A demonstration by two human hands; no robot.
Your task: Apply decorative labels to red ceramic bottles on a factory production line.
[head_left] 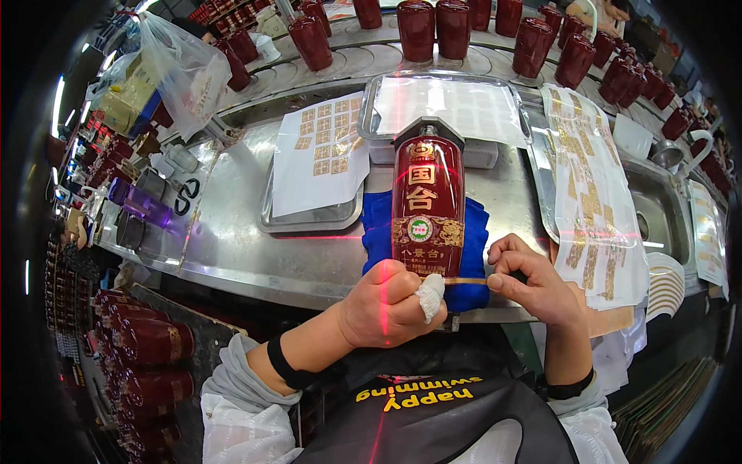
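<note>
A dark red glossy bottle (427,203) with gold lettering and a gold patterned band lies on a blue cloth (377,224), its neck end in a dark angular rest (457,133). Below the bottle's base, a thin gold strip (466,281) stretches between my hands. My left hand (386,305) is closed in a fist, with a white wrap (430,297) around its thumb, where the strip's left end meets it. My right hand (533,282) pinches the strip's right end between thumb and forefinger, the other fingers curled. The strip's hidden left end cannot be made out.
Sheets with gold stickers lie left (328,147) and right (591,193), near metal trays (309,220). Behind runs a conveyor (348,77) carrying red bottles (416,31). Scissors (185,195) lie left. More bottles (154,340) stand lower left; a sink (657,213) is at right.
</note>
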